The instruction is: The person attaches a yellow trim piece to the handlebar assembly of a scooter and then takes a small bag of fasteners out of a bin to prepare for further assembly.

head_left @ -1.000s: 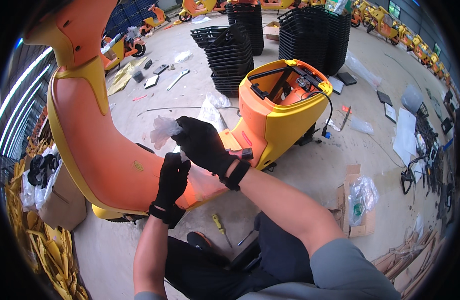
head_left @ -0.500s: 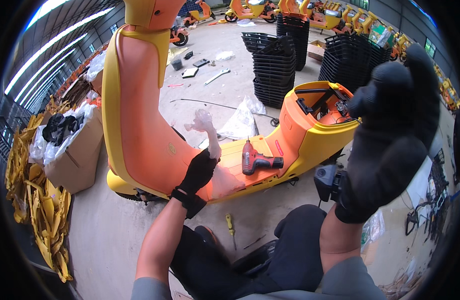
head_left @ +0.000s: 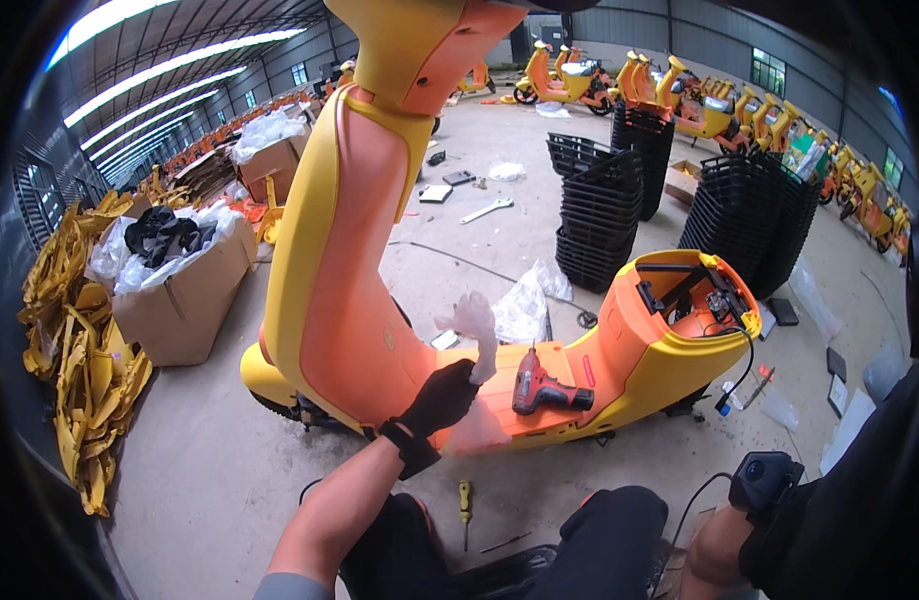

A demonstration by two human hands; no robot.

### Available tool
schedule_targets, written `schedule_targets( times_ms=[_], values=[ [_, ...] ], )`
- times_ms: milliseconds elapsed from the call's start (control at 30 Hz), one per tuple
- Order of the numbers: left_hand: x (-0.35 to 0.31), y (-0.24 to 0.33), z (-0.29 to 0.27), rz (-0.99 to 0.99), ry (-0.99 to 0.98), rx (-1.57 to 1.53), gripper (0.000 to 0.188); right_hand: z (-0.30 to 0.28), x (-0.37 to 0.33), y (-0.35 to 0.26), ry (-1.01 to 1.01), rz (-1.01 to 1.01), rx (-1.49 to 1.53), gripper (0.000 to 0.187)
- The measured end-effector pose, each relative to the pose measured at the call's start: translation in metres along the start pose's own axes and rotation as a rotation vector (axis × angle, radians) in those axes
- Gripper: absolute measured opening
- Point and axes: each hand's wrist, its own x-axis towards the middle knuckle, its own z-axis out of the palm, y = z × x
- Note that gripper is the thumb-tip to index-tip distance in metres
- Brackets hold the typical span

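Observation:
My left hand, in a black glove, is closed round a crumpled, translucent plastic bag. The top of the bag sticks up above my fist, and its lower part hangs over the footboard of an orange and yellow scooter. Just right of that hand, a red and black cordless drill lies on the footboard. My right hand, also gloved in black, is close to the camera at the lower right edge; its fingers cannot be made out. A small black camera is strapped at its wrist.
A yellow-handled screwdriver lies on the floor before my knees. Stacked black baskets stand beyond the scooter, near a wrench. At left are a cardboard box and a heap of yellow parts. A cable hangs from the scooter's open seat compartment.
My right hand has dropped from raised at the right to the lower right edge. My left hand still grips the plastic bag. The view has shifted, so the scooter appears lower and farther right.

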Motion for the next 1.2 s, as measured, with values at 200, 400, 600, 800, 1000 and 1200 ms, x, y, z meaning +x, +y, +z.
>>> schedule_targets(
  times_ms=[200, 400, 600, 800, 1000, 1200],
  values=[
    [-0.009, -0.031, 0.002, 0.07, -0.004, 0.04, 0.018, 0.006, -0.039, 0.016, -0.052, 0.185, -0.091, 0.041],
    [-0.065, -0.07, 0.065, -0.042, 0.032, 0.054, 0.013, -0.016, -0.01, 0.026, -0.003, 0.101, -0.06, 0.041],
    [-0.008, -0.067, 0.01, 0.321, 0.134, 0.218, 0.018, 0.004, -0.009, 0.035, 0.098, 0.048, -0.069, 0.04],
    [-0.006, -0.052, 0.006, 0.233, 0.088, 0.145, 0.011, -0.006, 0.003, -0.008, 0.067, -0.075, -0.08, 0.039],
    [-0.022, -0.037, 0.009, 0.302, 0.081, 0.123, 0.01, 0.027, -0.01, -0.051, -0.069, -0.17, 0.04, 0.039],
    [-0.016, -0.024, 0.006, 0.323, 0.178, 0.033, 0.012, 0.098, -0.015, -0.076, -0.351, -0.158, 0.076, 0.038]
  ],
)
